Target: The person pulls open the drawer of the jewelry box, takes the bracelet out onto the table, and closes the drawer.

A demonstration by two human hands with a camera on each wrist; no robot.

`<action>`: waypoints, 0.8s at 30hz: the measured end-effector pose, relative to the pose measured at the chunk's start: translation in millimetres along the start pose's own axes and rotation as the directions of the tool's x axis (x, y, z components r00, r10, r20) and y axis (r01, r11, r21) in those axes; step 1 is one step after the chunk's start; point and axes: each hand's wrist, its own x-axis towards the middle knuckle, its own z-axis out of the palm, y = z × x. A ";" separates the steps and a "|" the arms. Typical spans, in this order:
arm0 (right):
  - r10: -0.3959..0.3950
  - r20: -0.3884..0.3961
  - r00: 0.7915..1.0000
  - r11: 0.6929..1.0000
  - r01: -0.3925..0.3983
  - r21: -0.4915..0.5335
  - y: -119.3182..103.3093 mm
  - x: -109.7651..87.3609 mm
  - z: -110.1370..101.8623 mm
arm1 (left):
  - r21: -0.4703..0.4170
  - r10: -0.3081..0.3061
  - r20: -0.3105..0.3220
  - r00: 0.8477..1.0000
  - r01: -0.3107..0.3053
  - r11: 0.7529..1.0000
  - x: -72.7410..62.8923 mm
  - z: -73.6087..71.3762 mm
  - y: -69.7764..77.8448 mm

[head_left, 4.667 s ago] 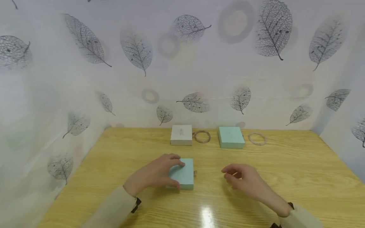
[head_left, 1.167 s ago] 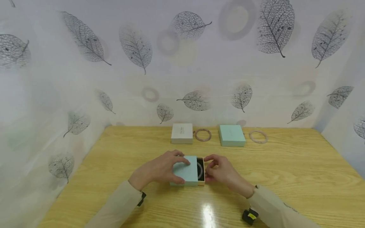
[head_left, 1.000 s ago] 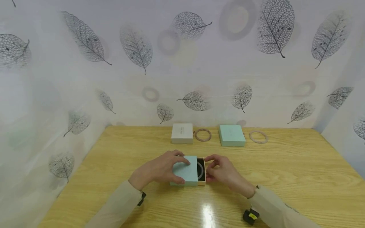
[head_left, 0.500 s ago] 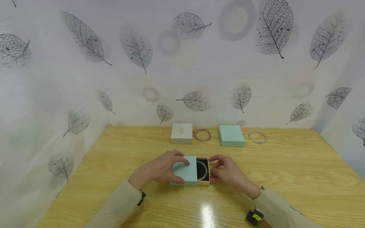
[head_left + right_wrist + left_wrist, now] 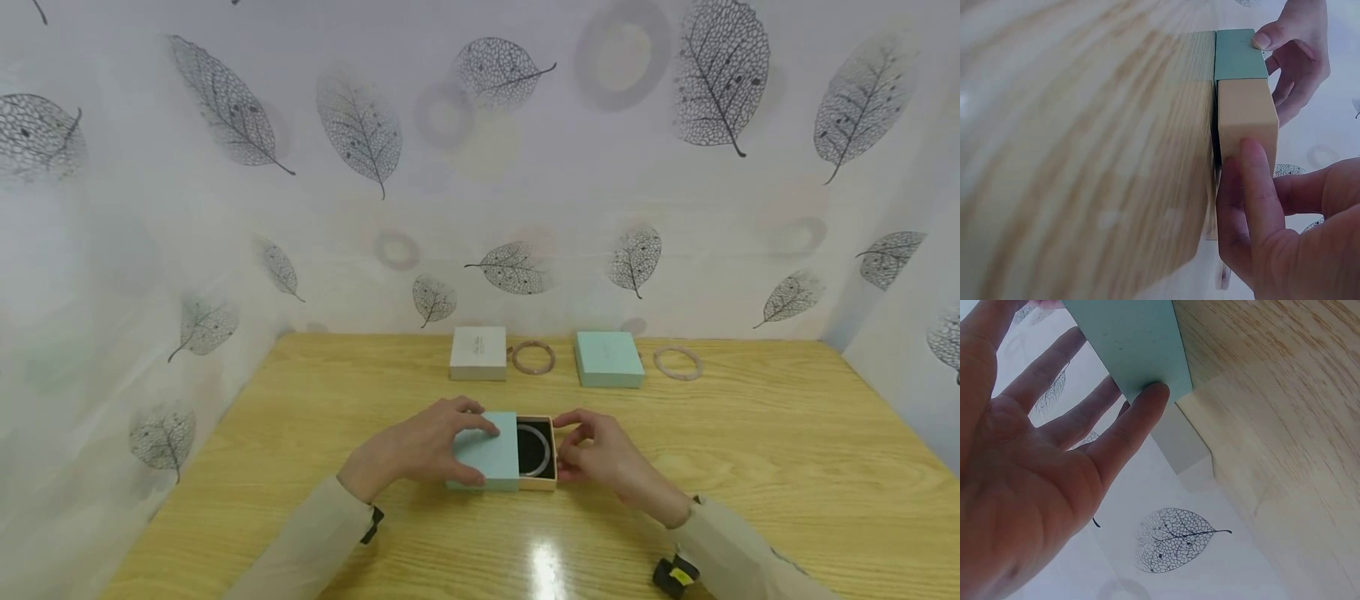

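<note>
A pale blue jewelry box lies flat on the table, its sleeve partly off the drawer, which juts out to the right. Inside the drawer, on dark lining, is a pale bangle, its left part under the sleeve. My left hand holds the sleeve, thumb on the near side and fingers over the top and far side; the left wrist view has a fingertip pressed on the sleeve. My right hand grips the drawer's right end, and the right wrist view has its fingertips against the tan end wall.
Along the back of the wooden table stand a white box with a brownish bangle beside it, then a mint box with a pale pinkish bangle. A leaf-patterned backdrop rises behind.
The right hand came to the box's right end and has drawn the drawer out rightward, baring more of the bangle. The left hand keeps holding the sleeve, which shifted slightly right early on.
</note>
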 end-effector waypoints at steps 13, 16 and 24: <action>0.008 -0.033 0.999 1.000 -0.008 -0.010 4.5 -1.1 -4.8 | 0.003 0.005 -0.010 1.000 -0.005 1.000 0.2 1.6 -2.2; 0.008 -0.031 0.999 1.000 -0.008 -0.008 4.7 -1.2 -5.4 | 0.003 0.003 -0.010 1.000 -0.003 1.000 0.1 1.8 -2.7; 0.010 -0.022 1.000 1.000 -0.011 -0.003 5.8 -0.9 -7.1 | 0.011 0.008 -0.013 1.000 -0.007 1.000 0.0 2.3 -3.1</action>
